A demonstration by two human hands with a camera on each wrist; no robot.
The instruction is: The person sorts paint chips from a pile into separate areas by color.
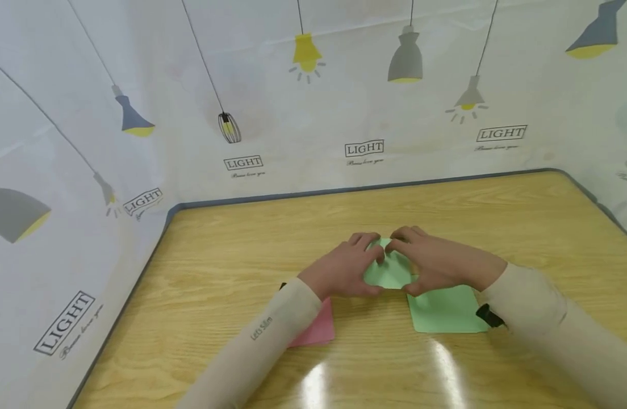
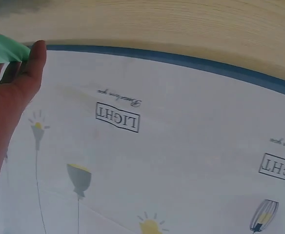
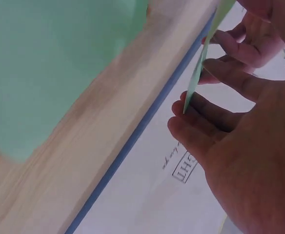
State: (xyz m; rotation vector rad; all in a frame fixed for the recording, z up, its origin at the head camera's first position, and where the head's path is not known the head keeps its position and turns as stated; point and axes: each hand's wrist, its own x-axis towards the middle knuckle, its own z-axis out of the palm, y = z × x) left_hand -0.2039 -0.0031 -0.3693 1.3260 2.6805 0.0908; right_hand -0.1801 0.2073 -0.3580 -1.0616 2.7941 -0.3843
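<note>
A thin light-green sheet of paper (image 1: 390, 269) is held up between both hands, slightly bent. My left hand (image 1: 346, 267) pinches its left side, thumb at the lower edge and fingers along the top. My right hand (image 1: 438, 260) grips the opposite side the same way. Seen almost edge-on in the right wrist view, the sheet (image 3: 198, 70) runs between the fingertips. Beneath my right hand and wrist, a second green sheet (image 1: 446, 311) lies on the table. Part of a pink sheet (image 1: 318, 326) shows beside my left forearm, the rest hidden under the sleeve.
The wood-grain table (image 1: 232, 250) has a dark blue edge along the back and sides. Behind it hangs a white cover (image 1: 303, 119) printed with lamps and the word LIGHT. A black strap end (image 1: 489, 315) sticks out at the right wrist.
</note>
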